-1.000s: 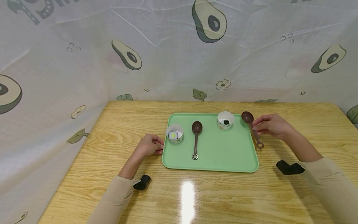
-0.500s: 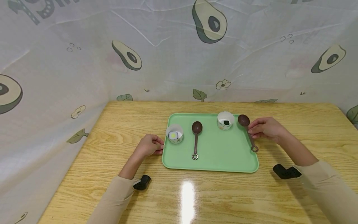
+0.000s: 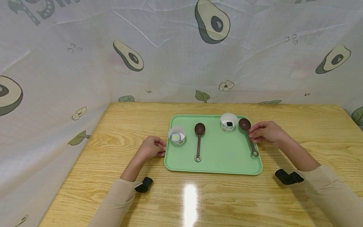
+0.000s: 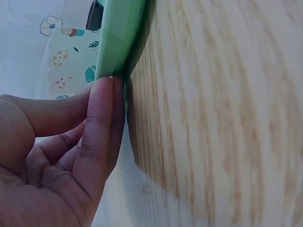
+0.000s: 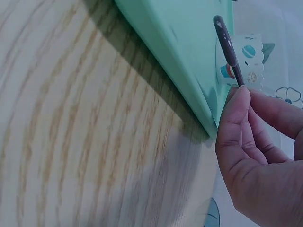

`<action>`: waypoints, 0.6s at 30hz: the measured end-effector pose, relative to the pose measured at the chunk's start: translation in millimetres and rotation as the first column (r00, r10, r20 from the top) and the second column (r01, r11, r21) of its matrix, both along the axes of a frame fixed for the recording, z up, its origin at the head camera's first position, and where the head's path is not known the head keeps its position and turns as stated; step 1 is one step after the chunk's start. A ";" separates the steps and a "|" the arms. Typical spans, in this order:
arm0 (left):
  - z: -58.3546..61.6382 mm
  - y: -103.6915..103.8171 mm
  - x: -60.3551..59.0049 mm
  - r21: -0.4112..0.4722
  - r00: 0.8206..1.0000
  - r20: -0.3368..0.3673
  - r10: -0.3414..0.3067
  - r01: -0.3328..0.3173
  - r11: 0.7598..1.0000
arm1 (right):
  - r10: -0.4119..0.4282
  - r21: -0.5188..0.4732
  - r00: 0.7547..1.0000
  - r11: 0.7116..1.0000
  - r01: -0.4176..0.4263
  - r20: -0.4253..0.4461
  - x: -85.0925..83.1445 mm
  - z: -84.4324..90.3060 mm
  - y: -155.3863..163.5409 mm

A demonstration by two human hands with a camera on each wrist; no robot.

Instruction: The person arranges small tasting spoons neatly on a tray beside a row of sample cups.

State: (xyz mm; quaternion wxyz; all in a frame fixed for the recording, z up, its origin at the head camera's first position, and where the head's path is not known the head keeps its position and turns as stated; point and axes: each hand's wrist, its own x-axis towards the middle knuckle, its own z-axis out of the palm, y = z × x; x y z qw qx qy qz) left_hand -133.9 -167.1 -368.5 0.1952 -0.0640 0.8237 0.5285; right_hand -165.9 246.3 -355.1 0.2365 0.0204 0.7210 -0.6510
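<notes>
A brown spoon (image 3: 244,124) is pinched at its handle between the thumb and fingers of my right hand (image 3: 267,132). It slants over the right side of the green tray (image 3: 221,157); in the right wrist view its handle (image 5: 226,40) appears above the tray surface. My left hand (image 3: 153,147) holds the tray's left rim, thumb and fingertips meeting at the edge in the left wrist view. A second brown spoon (image 3: 199,129) lies on the tray, bowl toward the back. White patterned paper cups stand at left (image 3: 178,142) and back right (image 3: 227,127).
Inside the left cup is a pale block with a yellow mark (image 3: 175,137); a small black piece (image 3: 229,124) is in the other. The tray rests on a wooden table (image 3: 136,119). Behind it hangs a pale avocado-print cloth (image 3: 175,63).
My right hand has moved left and slightly toward the front, bringing the spoon from the tray's right edge to over the tray. The left hand and the tray have stayed put.
</notes>
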 end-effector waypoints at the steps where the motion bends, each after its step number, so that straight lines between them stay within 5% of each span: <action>1: -0.1 0.0 -0.1 -0.001 1.000 0.002 0.001 -0.001 1.000 | -0.001 -0.002 1.000 1.000 0.001 0.002 0.0 -0.5 -0.5; 18: -1.0 0.6 -1.5 -0.019 1.000 0.017 0.014 -0.014 1.000 | -0.002 0.090 1.000 0.996 0.003 -0.010 2.1 -1.7 -10.1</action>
